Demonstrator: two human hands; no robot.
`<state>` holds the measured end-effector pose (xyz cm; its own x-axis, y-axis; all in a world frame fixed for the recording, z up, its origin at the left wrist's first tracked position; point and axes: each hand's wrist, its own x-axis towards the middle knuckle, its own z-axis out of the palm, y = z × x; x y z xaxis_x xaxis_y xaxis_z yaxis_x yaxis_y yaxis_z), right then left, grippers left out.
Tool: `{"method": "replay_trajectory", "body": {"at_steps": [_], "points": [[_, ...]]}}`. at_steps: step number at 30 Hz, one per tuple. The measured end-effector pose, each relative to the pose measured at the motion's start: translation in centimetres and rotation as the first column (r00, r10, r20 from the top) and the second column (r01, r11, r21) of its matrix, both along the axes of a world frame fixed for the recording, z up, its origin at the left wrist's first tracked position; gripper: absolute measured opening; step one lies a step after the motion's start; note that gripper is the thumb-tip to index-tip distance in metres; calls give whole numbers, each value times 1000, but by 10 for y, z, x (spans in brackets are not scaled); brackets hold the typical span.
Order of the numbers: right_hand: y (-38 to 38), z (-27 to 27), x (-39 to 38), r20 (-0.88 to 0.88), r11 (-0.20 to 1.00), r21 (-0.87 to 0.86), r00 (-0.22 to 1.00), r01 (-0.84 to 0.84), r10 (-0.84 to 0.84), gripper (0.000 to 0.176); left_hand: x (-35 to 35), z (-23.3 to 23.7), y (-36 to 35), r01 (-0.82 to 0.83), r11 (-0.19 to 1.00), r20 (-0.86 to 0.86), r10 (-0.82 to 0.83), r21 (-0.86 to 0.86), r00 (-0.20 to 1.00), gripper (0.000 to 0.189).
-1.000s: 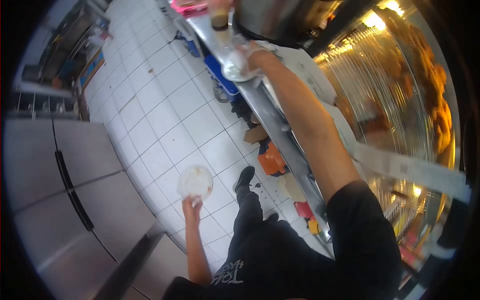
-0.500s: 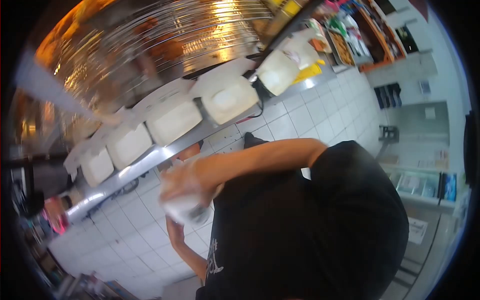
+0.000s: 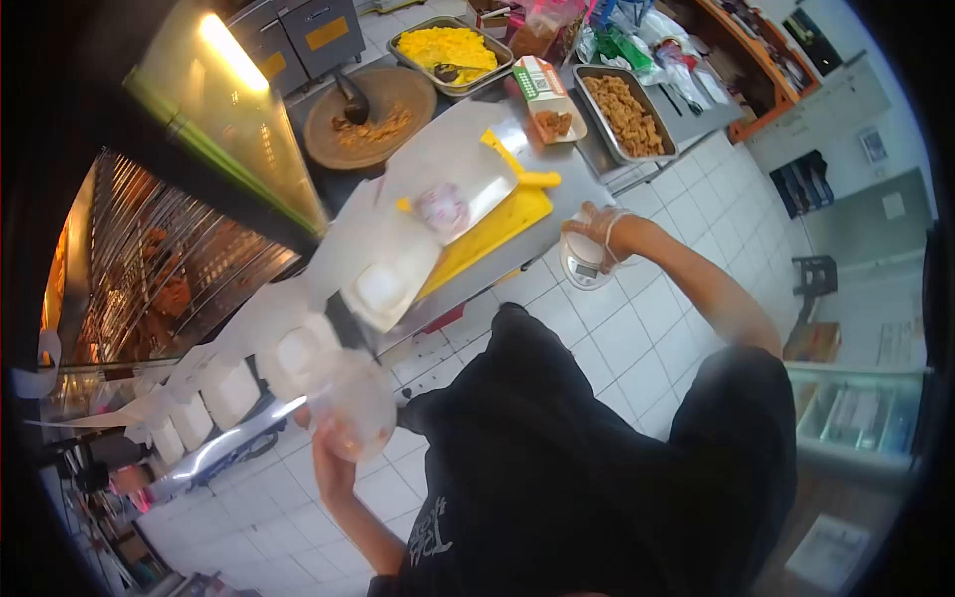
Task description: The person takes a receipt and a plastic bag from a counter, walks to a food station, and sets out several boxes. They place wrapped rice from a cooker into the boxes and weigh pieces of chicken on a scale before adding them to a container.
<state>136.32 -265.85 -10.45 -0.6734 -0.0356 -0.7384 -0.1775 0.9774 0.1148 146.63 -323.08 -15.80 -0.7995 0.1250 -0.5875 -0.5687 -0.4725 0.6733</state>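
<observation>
My right hand, in a clear plastic glove, grips a white kitchen scale with a small display, over the floor just off the counter edge. At the lower left, my left hand is closed on a translucent round bowl, blurred by motion. Close to the bowl, an open white takeaway box stands on the counter with a pale lump inside. Another open box holds a similar lump. Behind it, a pinkish round item lies on white paper or a lid.
On the counter lies a yellow board. Beyond are a round wooden board with scraps, a yellow food tray, a fried-food tray and a carton. A rack stands at left.
The view has swung toward the yellow board and food trays. My right hand has moved away from my left, to the right, with the scale. The bowl in my left hand now shows clearly.
</observation>
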Motion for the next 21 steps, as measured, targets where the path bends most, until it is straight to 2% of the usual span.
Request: {"method": "replay_trajectory", "body": {"at_steps": [2, 3, 5, 7, 9, 11, 12, 14, 15, 17, 18, 20, 21], "points": [[48, -27, -17, -54, 996, -54, 996, -77, 74, 107, -10, -15, 77, 33, 996, -27, -31, 85, 999, 44], [61, -38, -21, -19, 992, -85, 996, -93, 92, 107, -8, -16, 110, 29, 992, -9, -29, 119, 1000, 43], [79, -44, -55, -89, 979, -80, 979, -188, 181, 107, -13, -12, 174, 58, 987, 14, -61, 150, 998, 43], [88, -44, -85, -131, 960, -36, 954, -278, 271, 101, -22, 13, 247, 35, 980, 25, -40, 198, 999, 41], [97, -51, -88, -148, 938, -9, 929, -345, 340, 94, -21, -4, 293, 7, 986, 81, -20, 167, 997, 39], [106, -56, -90, -431, 892, 95, 790, -442, 437, 84, -25, -16, 331, 133, 990, 121, -137, 41, 983, 34], [110, -65, -90, -425, 886, 81, 789, -456, 444, 84, -27, -20, 349, 175, 984, 127, -179, 39, 976, 33], [121, -87, -95, -611, 893, -40, 718, -448, 333, 74, -41, -26, 389, 209, 977, 133, -212, 37, 968, 33], [127, -92, -89, -608, 888, -47, 718, -457, 338, 74, -47, -28, 408, 219, 974, 109, -224, 53, 969, 34], [141, -99, -73, -704, 913, -212, 702, -348, 104, 59, -65, -35, 436, 219, 973, 87, -225, 75, 970, 35], [145, -105, -71, -701, 909, -210, 704, -359, 116, 59, -75, -41, 447, 226, 970, 61, -231, 85, 971, 36], [153, -113, -68, -594, 854, -511, 758, -96, -270, 54, -90, -45, 463, 213, 972, 40, -218, 98, 975, 38], [153, -110, -73, -595, 853, -511, 760, -107, -262, 54, -101, -45, 467, 223, 971, 21, -226, 89, 974, 40]]}}
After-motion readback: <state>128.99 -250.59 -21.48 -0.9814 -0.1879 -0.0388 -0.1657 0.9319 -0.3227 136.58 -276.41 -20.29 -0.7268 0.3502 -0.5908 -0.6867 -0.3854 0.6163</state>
